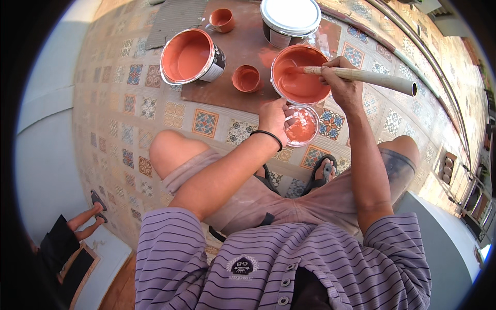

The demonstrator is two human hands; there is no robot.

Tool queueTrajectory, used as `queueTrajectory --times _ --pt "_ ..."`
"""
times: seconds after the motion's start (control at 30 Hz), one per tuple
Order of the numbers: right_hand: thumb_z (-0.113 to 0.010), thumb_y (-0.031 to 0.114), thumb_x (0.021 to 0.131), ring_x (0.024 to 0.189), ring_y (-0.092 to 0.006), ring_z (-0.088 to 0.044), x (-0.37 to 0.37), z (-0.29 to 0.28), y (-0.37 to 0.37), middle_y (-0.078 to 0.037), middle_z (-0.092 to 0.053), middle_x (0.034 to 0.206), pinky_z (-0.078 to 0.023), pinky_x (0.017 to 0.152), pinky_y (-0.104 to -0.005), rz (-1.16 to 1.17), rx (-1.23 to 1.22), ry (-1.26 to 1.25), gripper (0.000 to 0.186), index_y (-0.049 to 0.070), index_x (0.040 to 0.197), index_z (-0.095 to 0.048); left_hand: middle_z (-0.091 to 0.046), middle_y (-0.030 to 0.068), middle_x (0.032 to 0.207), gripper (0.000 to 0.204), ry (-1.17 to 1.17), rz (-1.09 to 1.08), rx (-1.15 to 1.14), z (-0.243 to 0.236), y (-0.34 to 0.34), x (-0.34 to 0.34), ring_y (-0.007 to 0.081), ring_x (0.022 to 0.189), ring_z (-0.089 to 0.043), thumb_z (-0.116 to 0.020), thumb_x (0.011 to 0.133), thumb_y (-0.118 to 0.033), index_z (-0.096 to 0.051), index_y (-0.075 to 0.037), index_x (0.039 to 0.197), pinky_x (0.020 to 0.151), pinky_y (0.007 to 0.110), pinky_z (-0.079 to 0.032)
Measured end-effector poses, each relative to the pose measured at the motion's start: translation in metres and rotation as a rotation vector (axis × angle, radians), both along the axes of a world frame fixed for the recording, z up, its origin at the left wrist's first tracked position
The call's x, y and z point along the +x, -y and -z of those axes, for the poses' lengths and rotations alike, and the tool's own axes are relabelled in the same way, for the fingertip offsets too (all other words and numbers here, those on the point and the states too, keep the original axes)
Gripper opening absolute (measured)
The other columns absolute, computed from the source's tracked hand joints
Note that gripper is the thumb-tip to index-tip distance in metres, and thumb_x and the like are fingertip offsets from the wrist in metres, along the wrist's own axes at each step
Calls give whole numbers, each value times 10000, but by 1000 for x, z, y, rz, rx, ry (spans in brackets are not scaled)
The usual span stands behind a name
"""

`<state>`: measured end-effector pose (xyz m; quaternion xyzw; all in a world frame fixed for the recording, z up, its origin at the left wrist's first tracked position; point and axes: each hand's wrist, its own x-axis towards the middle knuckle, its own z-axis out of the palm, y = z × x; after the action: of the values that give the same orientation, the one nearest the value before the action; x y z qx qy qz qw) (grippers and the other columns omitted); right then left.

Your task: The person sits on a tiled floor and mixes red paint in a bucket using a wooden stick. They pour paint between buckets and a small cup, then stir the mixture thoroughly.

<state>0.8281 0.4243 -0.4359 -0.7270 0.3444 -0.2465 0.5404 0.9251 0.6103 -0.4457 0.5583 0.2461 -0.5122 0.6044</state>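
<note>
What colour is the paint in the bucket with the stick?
Orange-red paint, best seen in the head view.

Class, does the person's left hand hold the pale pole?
No, the right hand grips the pale pole, whose far end is inside a paint bucket.

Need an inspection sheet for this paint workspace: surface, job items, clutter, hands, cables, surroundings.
Surface: paint-marked brown board on a patterned tile floor.
Job's things: open bucket of orange-red paint; pale hollow stick dipped in; paint-smeared lid beside the bucket.
Clutter: second open paint bucket, far cup, near cup, white-lidded bucket, grey sheet.
Hands: left hand at the bucket's near rim, exact grip unclear; right hand closed around the stick.
Cables: nothing certain; long dark lines at right may be cables or pipes.
Surroundings: another person's legs at lower left; pale wall at left.
</note>
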Motion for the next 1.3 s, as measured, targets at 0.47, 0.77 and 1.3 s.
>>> queueTrajectory --times 0.47,0.77,1.3 --pt "-725 101 908 681 -108 -668 0 -3 6 -54 -702 748 -533 628 -276 33 161 23 121 -10 879 -688 -518 208 1536 776 394 -799 359 16 -72 220 335 1371 -552 -736 993 -502 -490 28 1502 1149 564 -426" --pt "-699 113 954 628 -96 -658 -20 -6 15 -57 -700 757 -528 560 -251 50 304 -26 128 37 862 -652 -714 228 1319 759 465 -771 86 91 -92 306 365 1081 -756 -893 926 -377 -550 111 1396 909 524 -631" --pt "-741 95 891 615 -88 -619 -8 -13 0 -50 -675 693 -487 560 -263 94 176 -32 127 6 835 -670 -747 255 1105 335 912 -389 71 64 -72 305 311 918 -768 -863 867 41 -685 167 1122 808 450 -650"
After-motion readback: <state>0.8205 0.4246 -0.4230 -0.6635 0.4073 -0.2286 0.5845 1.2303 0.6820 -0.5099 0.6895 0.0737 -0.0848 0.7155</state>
